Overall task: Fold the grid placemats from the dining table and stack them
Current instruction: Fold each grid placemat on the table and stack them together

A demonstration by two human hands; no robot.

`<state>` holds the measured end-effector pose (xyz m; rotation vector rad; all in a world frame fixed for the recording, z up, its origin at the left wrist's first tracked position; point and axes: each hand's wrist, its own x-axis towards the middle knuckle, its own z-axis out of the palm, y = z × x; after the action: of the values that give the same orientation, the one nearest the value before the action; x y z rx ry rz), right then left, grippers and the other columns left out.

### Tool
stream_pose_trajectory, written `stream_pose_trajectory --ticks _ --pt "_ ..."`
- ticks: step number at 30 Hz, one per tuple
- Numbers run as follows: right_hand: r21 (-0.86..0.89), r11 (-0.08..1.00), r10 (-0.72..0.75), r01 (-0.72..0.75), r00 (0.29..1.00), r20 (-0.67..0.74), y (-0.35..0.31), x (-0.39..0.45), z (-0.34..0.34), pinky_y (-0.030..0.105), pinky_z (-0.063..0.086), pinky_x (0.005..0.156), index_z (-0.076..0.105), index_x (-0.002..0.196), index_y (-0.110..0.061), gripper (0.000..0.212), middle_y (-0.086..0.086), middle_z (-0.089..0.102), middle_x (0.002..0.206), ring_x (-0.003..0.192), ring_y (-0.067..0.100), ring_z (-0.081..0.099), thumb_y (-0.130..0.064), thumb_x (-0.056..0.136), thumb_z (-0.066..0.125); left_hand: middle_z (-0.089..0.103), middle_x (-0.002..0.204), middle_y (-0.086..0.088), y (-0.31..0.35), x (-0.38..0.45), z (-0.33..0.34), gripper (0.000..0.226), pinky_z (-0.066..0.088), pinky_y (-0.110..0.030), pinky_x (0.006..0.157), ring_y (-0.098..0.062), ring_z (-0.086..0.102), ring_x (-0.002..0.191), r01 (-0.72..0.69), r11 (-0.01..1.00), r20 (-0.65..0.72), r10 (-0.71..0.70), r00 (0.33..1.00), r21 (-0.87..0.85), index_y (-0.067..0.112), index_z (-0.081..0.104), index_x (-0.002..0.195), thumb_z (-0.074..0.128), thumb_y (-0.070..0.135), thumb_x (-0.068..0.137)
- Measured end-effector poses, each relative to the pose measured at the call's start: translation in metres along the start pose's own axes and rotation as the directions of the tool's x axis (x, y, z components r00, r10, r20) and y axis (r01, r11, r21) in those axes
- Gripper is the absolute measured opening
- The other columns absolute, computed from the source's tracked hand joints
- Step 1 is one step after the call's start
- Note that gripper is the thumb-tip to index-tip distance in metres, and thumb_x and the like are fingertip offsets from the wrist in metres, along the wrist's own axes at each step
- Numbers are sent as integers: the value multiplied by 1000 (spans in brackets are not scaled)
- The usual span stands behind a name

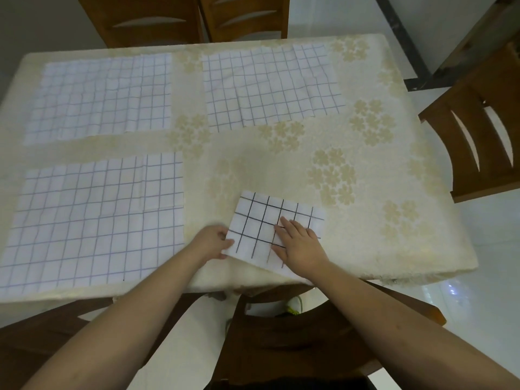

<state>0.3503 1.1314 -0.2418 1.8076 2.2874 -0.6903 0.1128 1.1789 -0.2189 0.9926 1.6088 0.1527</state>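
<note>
Both hands work the folded placemat (270,223) at lower centre: my left hand (212,243) pinches its left edge, my right hand (299,243) presses flat on top.

Cream floral tablecloth (365,170), 2 wooden chairs (180,18) at far side, another chair (478,130) at right
</note>
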Motion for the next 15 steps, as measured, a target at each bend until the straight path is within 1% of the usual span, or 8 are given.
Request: stream_pose_trajectory --ticks 2,4,5,8,9,11,13,15 --pt "-4 1000 -10 9 998 -62 -1 -4 -1 42 27 110 40 147 -16 81 6 33 156 141 26 33 -59 88 4 56 103 -7 6 7 -8 18 55 -28 66 -21 56 88 -33 999 -102 29 994 -36 5 58 109 64 9 93" --pt "7 1000 -17 18 990 -141 -1 -5 0 41 37 101 54 135 -15 67 6 53 140 126 28 51 -54 94 17 59 103 -11 10 14 -16 24 53 -29 66 -23 58 84 -80 995 -194 67 979 -58 -2 61 113 65 11 93" --pt "24 1000 -10 15 983 -183 -2 -4 0 41 40 96 59 129 -16 59 5 60 132 119 27 56 -50 96 24 61 100 -11 12 18 -19 26 53 -29 65 -23 59 81 -101 994 -238 86 967 -48 -1 63 114 66 13 92" --pt "164 986 85 -38 953 -291 -2 -3 -4 39 44 86 65 120 -16 35 6 67 117 105 29 61 -34 98 46 65 89 -1 21 23 -25 20 47 -20 58 -14 60 72 -194 980 -367 167 915 -37 12 66 106 72 20 88" --pt "222 973 133 -68 946 -296 -2 -2 -7 39 43 84 65 120 -15 31 7 67 115 103 30 61 -29 97 49 66 89 1 25 24 -26 21 46 -19 57 -13 61 73 -227 970 -413 170 895 -93 17 64 106 73 23 87" --pt "331 935 223 -127 937 -270 1 4 -14 38 43 85 64 122 -14 30 9 66 117 103 30 60 -22 97 49 68 96 0 28 27 -27 23 49 -22 62 -16 66 79 -254 930 -479 100 872 -268 20 60 107 69 31 90" --pt "444 877 302 -182 928 -217 7 12 -23 39 44 91 61 125 -15 31 8 63 122 108 28 58 -21 97 49 68 107 -6 24 29 -26 25 56 -30 72 -21 68 90 -188 874 -420 -21 907 -448 18 57 110 60 38 95" --pt "524 822 355 -223 920 -165 13 23 -32 40 44 97 59 129 -16 34 7 61 128 115 26 57 -20 97 48 68 109 -11 13 29 -24 32 58 -39 83 -24 69 93 -49 797 -247 -128 961 -602 12 55 114 52 40 99"
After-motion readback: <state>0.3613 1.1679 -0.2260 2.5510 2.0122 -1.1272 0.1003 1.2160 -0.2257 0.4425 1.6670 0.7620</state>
